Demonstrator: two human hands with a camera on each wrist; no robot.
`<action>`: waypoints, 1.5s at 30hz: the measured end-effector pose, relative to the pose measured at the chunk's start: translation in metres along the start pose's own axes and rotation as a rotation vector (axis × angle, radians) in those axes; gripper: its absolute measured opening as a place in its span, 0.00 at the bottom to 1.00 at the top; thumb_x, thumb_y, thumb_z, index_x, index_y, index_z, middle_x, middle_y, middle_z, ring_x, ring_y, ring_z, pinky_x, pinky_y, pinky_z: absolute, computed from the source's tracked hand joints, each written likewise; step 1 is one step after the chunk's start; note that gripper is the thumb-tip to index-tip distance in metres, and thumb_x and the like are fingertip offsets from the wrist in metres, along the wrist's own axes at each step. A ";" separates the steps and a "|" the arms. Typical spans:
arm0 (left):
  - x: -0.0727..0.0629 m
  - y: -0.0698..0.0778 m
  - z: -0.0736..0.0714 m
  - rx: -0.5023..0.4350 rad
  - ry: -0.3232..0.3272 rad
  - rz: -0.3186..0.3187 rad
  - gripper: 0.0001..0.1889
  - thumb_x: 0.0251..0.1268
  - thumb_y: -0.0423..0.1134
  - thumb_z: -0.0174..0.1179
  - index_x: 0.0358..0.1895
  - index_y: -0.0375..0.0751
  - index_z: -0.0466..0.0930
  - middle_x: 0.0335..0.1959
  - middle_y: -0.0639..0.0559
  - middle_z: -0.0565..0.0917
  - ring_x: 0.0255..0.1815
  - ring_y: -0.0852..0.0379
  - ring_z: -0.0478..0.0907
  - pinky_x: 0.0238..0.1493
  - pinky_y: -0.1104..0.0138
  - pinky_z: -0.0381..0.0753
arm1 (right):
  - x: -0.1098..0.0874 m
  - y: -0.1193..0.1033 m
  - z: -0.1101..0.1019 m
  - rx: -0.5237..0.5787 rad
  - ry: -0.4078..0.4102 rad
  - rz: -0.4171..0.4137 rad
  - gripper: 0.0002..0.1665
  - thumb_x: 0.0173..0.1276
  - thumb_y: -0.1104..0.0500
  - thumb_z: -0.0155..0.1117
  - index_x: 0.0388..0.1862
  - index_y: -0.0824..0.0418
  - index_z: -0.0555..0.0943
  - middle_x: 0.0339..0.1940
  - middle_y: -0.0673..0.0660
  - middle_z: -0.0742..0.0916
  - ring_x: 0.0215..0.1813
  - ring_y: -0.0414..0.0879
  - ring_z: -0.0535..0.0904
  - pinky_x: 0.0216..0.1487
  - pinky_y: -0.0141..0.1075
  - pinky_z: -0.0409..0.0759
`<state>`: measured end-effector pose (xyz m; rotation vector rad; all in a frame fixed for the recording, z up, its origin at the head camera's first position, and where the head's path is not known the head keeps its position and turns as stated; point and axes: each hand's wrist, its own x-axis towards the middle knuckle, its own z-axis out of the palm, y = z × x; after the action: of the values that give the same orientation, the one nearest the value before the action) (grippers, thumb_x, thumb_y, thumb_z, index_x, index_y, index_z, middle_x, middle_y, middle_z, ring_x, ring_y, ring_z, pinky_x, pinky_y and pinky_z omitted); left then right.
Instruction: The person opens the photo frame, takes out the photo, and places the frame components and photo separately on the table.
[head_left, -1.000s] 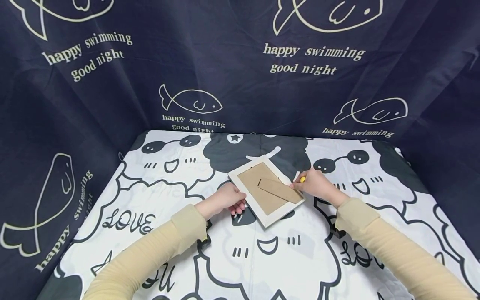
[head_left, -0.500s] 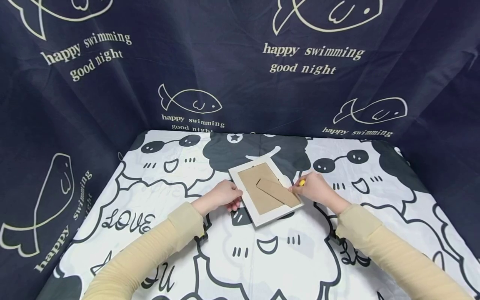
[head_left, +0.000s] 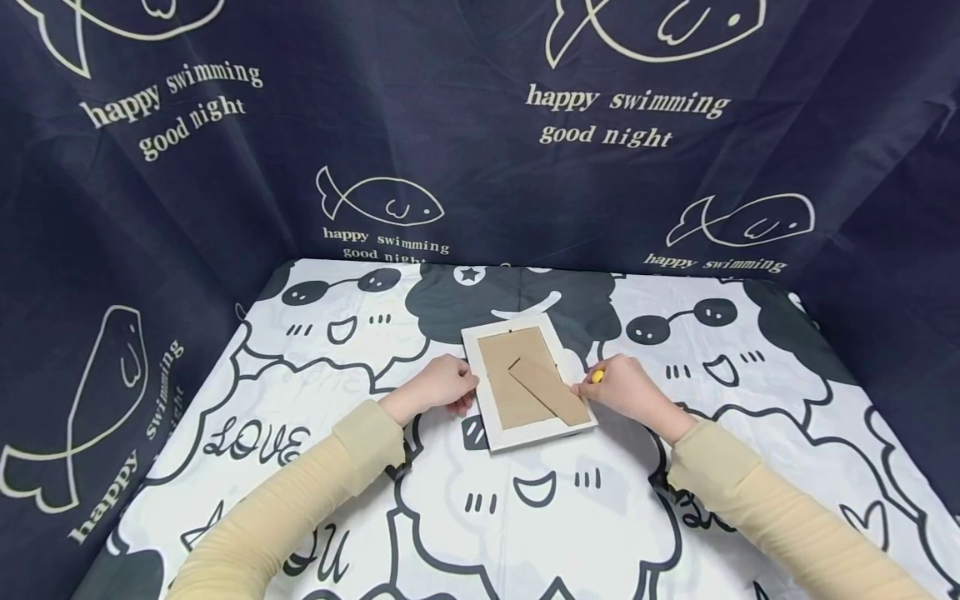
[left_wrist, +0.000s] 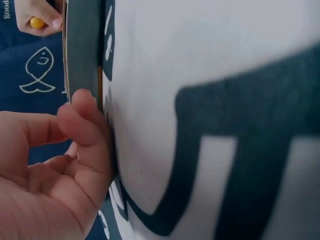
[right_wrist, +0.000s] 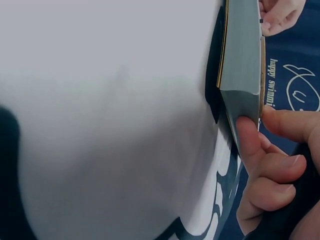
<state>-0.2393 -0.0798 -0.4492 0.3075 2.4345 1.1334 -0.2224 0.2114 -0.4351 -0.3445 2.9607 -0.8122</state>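
Observation:
A white picture frame (head_left: 501, 367) lies back side up on the cloth, showing its brown backing and a slanted stand leg (head_left: 551, 390). My left hand (head_left: 445, 383) grips the left edge; in the left wrist view its thumb and finger meet the frame's side (left_wrist: 84, 45). At the lower right edge, my right hand (head_left: 622, 383) pinches the frame (right_wrist: 242, 50) between thumb and forefinger. The other fingers of that hand curl round a black handle (right_wrist: 285, 220). A yellow round end (head_left: 597, 377) pokes out of the fist. The tool's tip is hidden.
Under the frame spreads a white cloth (head_left: 540, 533) with black cartoon sheep and lettering. Dark blue curtains (head_left: 480, 125) printed with fish rise behind the table and at both sides.
Between both hands the picture frame has turned clockwise, its lower corner swinging left. My right hand has moved slightly down with it, and my left hand slightly up and left.

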 end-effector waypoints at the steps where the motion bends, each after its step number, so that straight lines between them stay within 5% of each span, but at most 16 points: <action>1: 0.001 -0.001 -0.001 0.015 0.004 0.005 0.17 0.67 0.35 0.51 0.17 0.38 0.75 0.12 0.51 0.78 0.11 0.60 0.75 0.17 0.69 0.77 | -0.001 -0.001 0.001 -0.001 -0.002 -0.004 0.14 0.53 0.54 0.70 0.12 0.58 0.82 0.09 0.44 0.79 0.17 0.39 0.69 0.21 0.32 0.66; 14: 0.006 0.000 -0.011 0.159 0.017 0.046 0.17 0.66 0.35 0.50 0.18 0.37 0.76 0.13 0.51 0.79 0.12 0.60 0.76 0.17 0.71 0.76 | -0.004 -0.009 0.006 0.015 -0.040 0.041 0.16 0.54 0.52 0.70 0.13 0.57 0.83 0.11 0.52 0.82 0.16 0.40 0.69 0.20 0.33 0.65; 45: 0.016 0.003 -0.021 0.164 0.067 0.041 0.16 0.67 0.34 0.49 0.19 0.38 0.73 0.14 0.49 0.79 0.13 0.57 0.77 0.18 0.68 0.79 | -0.005 -0.021 0.012 0.047 -0.061 0.090 0.14 0.54 0.53 0.71 0.15 0.59 0.84 0.12 0.52 0.84 0.16 0.40 0.69 0.19 0.33 0.64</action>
<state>-0.2632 -0.0858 -0.4400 0.3771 2.5972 0.9764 -0.2117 0.1887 -0.4347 -0.2278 2.8720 -0.8435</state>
